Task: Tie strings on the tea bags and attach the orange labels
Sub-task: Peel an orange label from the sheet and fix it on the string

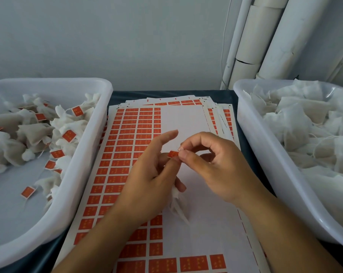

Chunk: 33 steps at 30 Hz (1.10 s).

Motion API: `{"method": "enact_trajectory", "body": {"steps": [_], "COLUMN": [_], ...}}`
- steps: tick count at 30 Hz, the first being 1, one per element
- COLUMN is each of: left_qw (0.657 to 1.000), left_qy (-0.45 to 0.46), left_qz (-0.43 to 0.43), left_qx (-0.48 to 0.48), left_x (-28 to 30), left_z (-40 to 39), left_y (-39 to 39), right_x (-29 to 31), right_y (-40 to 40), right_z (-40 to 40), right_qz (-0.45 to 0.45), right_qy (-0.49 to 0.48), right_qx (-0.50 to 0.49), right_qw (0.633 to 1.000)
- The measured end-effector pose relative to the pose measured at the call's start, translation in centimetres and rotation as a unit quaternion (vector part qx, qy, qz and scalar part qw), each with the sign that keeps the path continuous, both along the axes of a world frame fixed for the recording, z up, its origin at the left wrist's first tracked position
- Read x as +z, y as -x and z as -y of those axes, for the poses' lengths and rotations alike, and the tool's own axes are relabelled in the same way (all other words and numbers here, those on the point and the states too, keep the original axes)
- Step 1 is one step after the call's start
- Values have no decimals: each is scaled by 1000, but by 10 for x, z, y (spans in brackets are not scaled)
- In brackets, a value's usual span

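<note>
A small orange label (173, 154) is pinched between the thumb and forefinger of my right hand (212, 164) above the middle of the table. My left hand (147, 180) meets it there, fingertips touching the label, forefinger stretched out. A white tea bag (176, 203) hangs from the lower fingers of my left hand, partly hidden by the palm. Underneath lies a sheet of orange labels (119, 154), its right part peeled bare. I cannot make out the string.
A white tub (84, 154) on the left holds several tea bags with orange labels. A white tub (265, 154) on the right is piled with plain tea bags. More label sheets (186, 102) lie stacked behind. White tubes (265, 36) lean in the far right corner.
</note>
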<state>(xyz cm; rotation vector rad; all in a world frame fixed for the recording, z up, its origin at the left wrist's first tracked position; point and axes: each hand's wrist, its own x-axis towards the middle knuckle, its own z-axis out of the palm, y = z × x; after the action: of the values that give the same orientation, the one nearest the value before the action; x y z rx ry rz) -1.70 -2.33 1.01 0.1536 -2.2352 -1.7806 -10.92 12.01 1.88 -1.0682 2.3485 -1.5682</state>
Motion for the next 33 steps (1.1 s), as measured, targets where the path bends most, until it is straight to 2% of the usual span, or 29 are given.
{"method": "enact_trajectory", "body": {"steps": [3, 6, 9, 14, 19, 23, 29, 33], "left_qw": [999, 996, 985, 946, 940, 937, 938, 942], "left_qy": [-13, 27, 93, 220, 217, 222, 238, 237], "left_qz": [17, 6, -41, -129, -131, -137, -117, -100], "left_qx": [42, 87, 139, 202, 227, 233, 225, 215], "left_x": [1, -1, 0, 2, -1, -1, -3, -2], "left_z": [-2, -2, -7, -12, -11, -9, -9, -9], "left_y": [2, 2, 2, 3, 4, 5, 5, 5], "right_x": [1, -1, -3, -3, -1, 0, 3, 3], "right_y": [-1, -3, -5, -9, -10, -9, -9, -5], "right_z": [1, 3, 6, 10, 9, 7, 5, 2], "right_qz": [-1, 18, 55, 87, 89, 47, -80, -60], "right_qy": [18, 41, 87, 143, 150, 119, 40, 48], "right_qx": [-19, -47, -82, -112, -104, -96, -110, -91], "right_qw": [1000, 998, 991, 979, 979, 987, 990, 993]}}
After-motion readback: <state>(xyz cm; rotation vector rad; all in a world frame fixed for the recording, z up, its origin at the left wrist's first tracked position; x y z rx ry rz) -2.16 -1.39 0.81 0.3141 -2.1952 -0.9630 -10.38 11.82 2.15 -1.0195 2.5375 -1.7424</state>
